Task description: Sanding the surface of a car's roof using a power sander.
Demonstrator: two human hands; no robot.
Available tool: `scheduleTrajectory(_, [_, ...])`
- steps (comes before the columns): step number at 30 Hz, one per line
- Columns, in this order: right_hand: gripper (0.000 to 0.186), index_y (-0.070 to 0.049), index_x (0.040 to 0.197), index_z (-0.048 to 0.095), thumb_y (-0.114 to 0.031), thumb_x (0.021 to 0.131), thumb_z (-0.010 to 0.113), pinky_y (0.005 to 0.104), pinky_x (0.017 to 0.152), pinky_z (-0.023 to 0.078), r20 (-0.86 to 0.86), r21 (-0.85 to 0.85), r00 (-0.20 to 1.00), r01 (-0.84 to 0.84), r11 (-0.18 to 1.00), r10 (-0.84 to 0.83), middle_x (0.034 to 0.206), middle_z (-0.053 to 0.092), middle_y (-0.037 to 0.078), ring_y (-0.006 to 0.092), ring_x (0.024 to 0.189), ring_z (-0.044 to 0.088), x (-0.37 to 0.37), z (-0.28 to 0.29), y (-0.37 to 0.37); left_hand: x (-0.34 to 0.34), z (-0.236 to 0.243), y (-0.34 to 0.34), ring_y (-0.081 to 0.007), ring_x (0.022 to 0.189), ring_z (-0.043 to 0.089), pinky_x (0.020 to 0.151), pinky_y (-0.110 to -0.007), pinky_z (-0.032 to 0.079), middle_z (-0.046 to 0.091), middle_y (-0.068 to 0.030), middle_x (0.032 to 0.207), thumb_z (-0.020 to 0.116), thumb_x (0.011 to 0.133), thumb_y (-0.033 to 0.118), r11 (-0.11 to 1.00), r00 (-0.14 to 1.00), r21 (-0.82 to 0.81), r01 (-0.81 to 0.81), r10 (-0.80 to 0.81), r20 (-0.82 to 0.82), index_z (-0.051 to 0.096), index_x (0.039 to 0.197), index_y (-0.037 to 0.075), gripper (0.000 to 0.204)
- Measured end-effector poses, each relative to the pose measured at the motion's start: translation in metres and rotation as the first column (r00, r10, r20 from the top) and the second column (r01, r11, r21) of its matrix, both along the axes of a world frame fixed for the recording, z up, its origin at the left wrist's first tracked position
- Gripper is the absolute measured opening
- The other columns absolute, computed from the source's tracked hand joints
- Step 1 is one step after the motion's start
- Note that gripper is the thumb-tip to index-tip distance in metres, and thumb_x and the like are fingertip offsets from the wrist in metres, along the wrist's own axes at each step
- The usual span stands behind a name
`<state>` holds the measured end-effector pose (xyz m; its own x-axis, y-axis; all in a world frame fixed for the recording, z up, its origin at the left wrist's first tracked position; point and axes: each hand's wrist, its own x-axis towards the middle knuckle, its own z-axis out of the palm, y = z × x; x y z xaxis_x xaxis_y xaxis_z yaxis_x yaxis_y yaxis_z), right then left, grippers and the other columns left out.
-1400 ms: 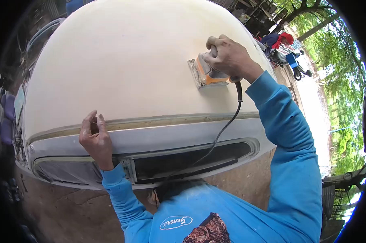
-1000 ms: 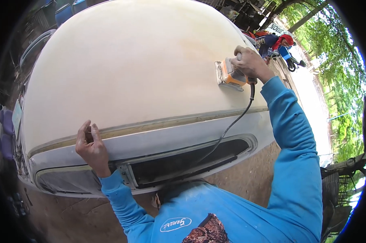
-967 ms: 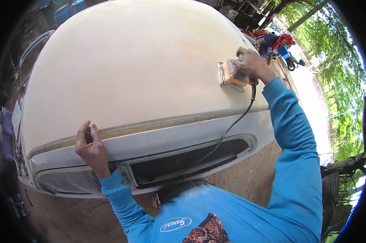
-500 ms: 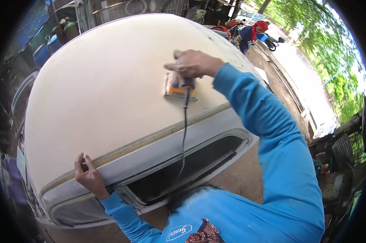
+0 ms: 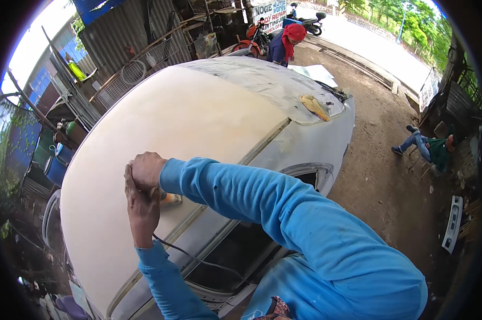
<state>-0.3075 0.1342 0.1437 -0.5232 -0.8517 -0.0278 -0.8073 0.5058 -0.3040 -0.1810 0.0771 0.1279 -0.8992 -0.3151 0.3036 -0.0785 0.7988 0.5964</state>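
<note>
My right hand (image 5: 147, 170) is closed on an orange-and-grey sander (image 5: 170, 199) on the pale cream car roof (image 5: 209, 117), toward its left side; the hand hides most of the tool. My left hand (image 5: 140, 213) is raised against the right hand and sander, its fingers drawn together; exactly what they grip is hidden. A black cord (image 5: 198, 257) runs down from the sander over the roof's edge groove (image 5: 267, 140) toward the dark side window opening (image 5: 230, 256).
A person in a red head covering (image 5: 281, 49) stands beyond the car, near motorcycles (image 5: 251, 42). Another person (image 5: 435, 152) sits at the right. Nearby are a white bumper (image 5: 452, 224), corrugated sheets (image 5: 113, 37) and blue drums (image 5: 54, 170). A yellowish cloth (image 5: 314, 106) lies on the car.
My right hand and the sander have moved left and down in the view. My left hand has left the roof edge and joined them. The view has swung, showing more surroundings.
</note>
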Motion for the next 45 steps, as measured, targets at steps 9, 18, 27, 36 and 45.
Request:
scheduleTrajectory(9, [0.027, 0.0, 0.112, 0.067, -0.02, 0.094, 0.063, 0.0437, 0.082, 0.055, 0.22, -0.749, 0.948, 0.315, 0.583, -0.23, 0.101, 0.069, 0.019, 0.0341, 0.093, 0.069, -0.02, -0.093, 0.171, -0.06, 0.009, 0.044, -0.0391, 0.115, 0.065, 0.095, -0.049, 0.054, 0.061, -0.0177, 0.129, 0.077, 0.082, 0.026, 0.892, 0.952, -0.451, 0.012, 0.128, 0.278, 0.046, 0.15, 0.019, 0.075])
scheduleTrajectory(18, [0.015, -0.003, 0.104, 0.066, -0.009, 0.089, 0.067, 0.043, 0.084, 0.052, -0.022, -0.9, 0.809, 0.239, 0.363, -0.587, 0.103, 0.064, 0.016, 0.0353, 0.097, 0.063, -0.055, -0.173, 0.315, -0.166, 0.017, 0.037, -0.0362, 0.113, 0.066, 0.097, -0.046, 0.055, 0.061, -0.0167, 0.126, 0.076, 0.079, 0.025, 0.868, 0.937, -0.49, -0.081, 0.234, 0.26, 0.051, 0.144, 0.021, 0.07])
scheduleTrajectory(27, [0.01, 0.0, 0.096, 0.065, -0.001, 0.087, 0.066, 0.039, 0.079, 0.052, 0.188, -0.912, 0.862, 0.331, 0.243, -0.47, 0.091, 0.066, 0.014, 0.0323, 0.09, 0.064, -0.075, -0.207, 0.345, -0.138, 0.002, 0.131, -0.0357, 0.108, 0.067, 0.093, -0.046, 0.055, 0.063, -0.0154, 0.122, 0.08, 0.076, 0.019, 0.862, 0.951, -0.5, 0.082, 0.083, 0.299, 0.056, 0.137, 0.017, 0.066])
scheduleTrajectory(36, [0.012, -0.003, 0.095, 0.068, -0.007, 0.084, 0.07, 0.0433, 0.09, 0.048, -0.01, -0.88, 0.87, 0.227, 0.418, -0.492, 0.096, 0.065, 0.012, 0.0322, 0.097, 0.062, -0.09, -0.211, 0.38, -0.205, 0.002, 0.118, -0.0364, 0.11, 0.067, 0.095, -0.046, 0.055, 0.063, -0.0181, 0.12, 0.081, 0.078, 0.025, 0.823, 0.935, -0.563, -0.068, 0.249, 0.252, 0.054, 0.139, 0.019, 0.067])
scheduleTrajectory(45, [0.019, -0.004, 0.099, 0.07, -0.013, 0.082, 0.07, 0.0443, 0.098, 0.046, -0.027, -0.803, 0.859, 0.286, 0.522, -0.512, 0.102, 0.064, 0.01, 0.0309, 0.104, 0.061, -0.097, -0.212, 0.391, -0.138, -0.001, 0.163, -0.0368, 0.11, 0.067, 0.096, -0.047, 0.055, 0.062, -0.0177, 0.12, 0.082, 0.077, 0.02, 0.843, 0.919, -0.533, -0.081, 0.27, 0.288, 0.053, 0.14, 0.016, 0.07])
